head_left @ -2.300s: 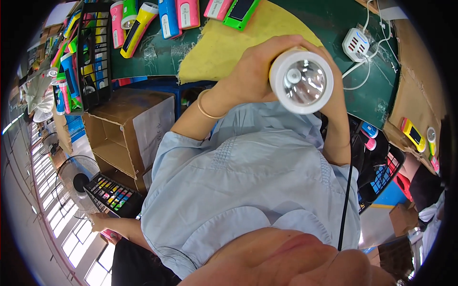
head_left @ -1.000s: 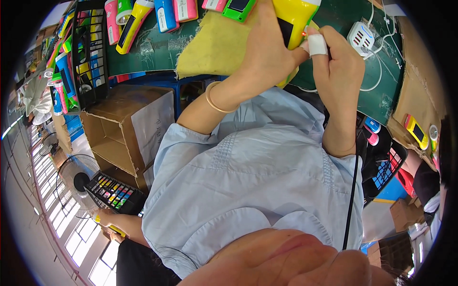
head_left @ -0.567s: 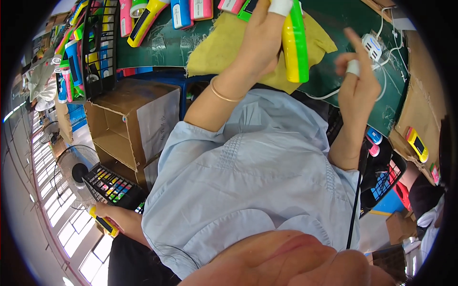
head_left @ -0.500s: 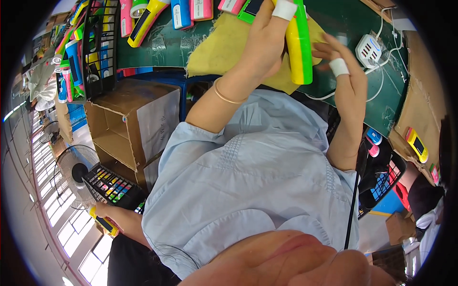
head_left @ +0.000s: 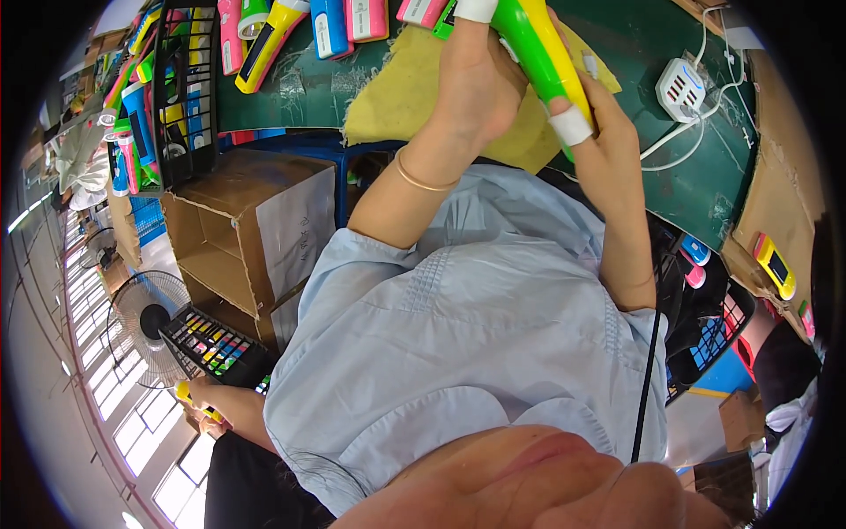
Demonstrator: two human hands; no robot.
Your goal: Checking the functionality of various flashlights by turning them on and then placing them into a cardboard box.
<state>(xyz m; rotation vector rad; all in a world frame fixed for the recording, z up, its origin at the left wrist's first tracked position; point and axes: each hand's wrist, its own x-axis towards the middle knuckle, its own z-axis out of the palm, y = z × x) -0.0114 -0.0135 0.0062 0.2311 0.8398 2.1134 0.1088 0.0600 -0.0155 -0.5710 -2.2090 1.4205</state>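
A green and yellow flashlight [head_left: 539,55] is held up at the top of the head view, slanting over the yellow cloth. My right hand [head_left: 610,145] is closed around its lower end, with white tape on the thumb. Higher up, my left hand [head_left: 480,88] grips the flashlight's upper part; its fingertips and the flashlight's top lie past the picture's edge. White tape wraps a digit of this hand too. Beneath both hands, the yellow cloth [head_left: 388,99] covers part of the green table [head_left: 308,99].
Several colourful flashlights, among them a yellow one [head_left: 271,44], line the table's far left. A black basket [head_left: 211,132] holds more. At right sits a white multi-port charger [head_left: 680,91] with cables. Left of me stand a cardboard box [head_left: 231,181] and a fan [head_left: 145,322]; a co-worker's hand [head_left: 211,401] holds a yellow flashlight.
My right hand, apart from the flashlight before, has moved left and closed on its lower end. The flashlight has turned and now slants, with more green facing up.
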